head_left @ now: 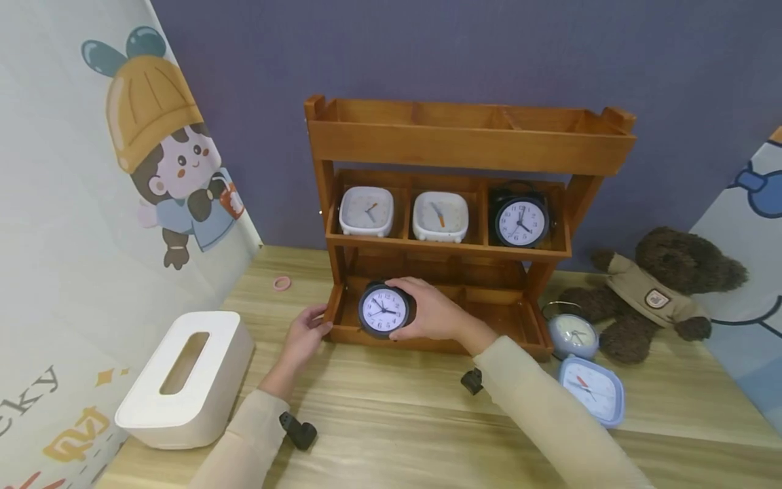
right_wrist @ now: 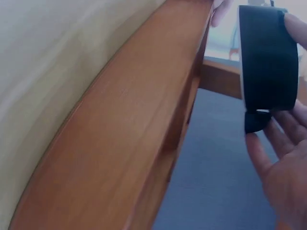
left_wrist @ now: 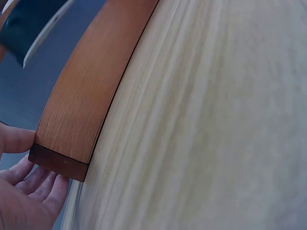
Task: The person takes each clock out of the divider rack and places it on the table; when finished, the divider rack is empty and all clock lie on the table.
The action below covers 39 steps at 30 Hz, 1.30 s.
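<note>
My right hand (head_left: 430,309) grips a round black alarm clock (head_left: 383,310) by its side, its white dial facing me. The clock is at the left end of the wooden shelf's bottom tier (head_left: 427,343). In the right wrist view, thumb and fingers wrap the clock's dark casing (right_wrist: 268,57), above the tier's front board (right_wrist: 110,105). My left hand (head_left: 305,333) holds the left front corner of that tier. The left wrist view has its thumb on one side of the board end (left_wrist: 60,163) and the fingers on the other.
The middle tier holds two white square clocks (head_left: 366,212) and another black alarm clock (head_left: 520,223). Right of the shelf are a round blue clock (head_left: 573,337), a square blue clock (head_left: 591,390) and a teddy bear (head_left: 654,292). A white tissue box (head_left: 214,367) and a pink ring (head_left: 282,283) lie left.
</note>
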Tool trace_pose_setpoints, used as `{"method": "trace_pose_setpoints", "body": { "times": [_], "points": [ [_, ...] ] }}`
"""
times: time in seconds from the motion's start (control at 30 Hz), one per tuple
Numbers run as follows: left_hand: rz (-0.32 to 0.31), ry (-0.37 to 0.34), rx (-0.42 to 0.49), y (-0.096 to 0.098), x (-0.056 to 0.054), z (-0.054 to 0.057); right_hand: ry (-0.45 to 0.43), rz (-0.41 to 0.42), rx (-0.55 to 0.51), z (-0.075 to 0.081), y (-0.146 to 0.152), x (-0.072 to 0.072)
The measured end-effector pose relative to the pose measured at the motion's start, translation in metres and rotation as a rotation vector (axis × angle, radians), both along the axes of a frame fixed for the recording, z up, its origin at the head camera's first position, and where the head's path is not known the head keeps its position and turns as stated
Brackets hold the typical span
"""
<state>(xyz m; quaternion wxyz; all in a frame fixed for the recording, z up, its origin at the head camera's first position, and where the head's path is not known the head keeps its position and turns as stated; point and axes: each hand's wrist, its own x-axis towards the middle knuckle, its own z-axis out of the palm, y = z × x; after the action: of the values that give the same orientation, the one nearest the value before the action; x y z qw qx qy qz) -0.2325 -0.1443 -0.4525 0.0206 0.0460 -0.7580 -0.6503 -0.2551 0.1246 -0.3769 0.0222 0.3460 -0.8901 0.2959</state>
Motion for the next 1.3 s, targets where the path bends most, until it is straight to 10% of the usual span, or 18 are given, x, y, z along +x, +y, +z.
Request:
{"method": "trace_pose_setpoints", "body": {
  "times": [0.63, 1.3],
  "points": [
    [-0.019, -0.010, 0.012, -0.001, 0.002, 0.001, -0.069, -0.128, 0.038, 0.008, 0.077, 0.076],
    [-0.028, -0.011, 0.005, -0.003, 0.002, 0.002, -0.172, -0.125, 0.039, -0.022, 0.171, 0.113]
  ]
}}
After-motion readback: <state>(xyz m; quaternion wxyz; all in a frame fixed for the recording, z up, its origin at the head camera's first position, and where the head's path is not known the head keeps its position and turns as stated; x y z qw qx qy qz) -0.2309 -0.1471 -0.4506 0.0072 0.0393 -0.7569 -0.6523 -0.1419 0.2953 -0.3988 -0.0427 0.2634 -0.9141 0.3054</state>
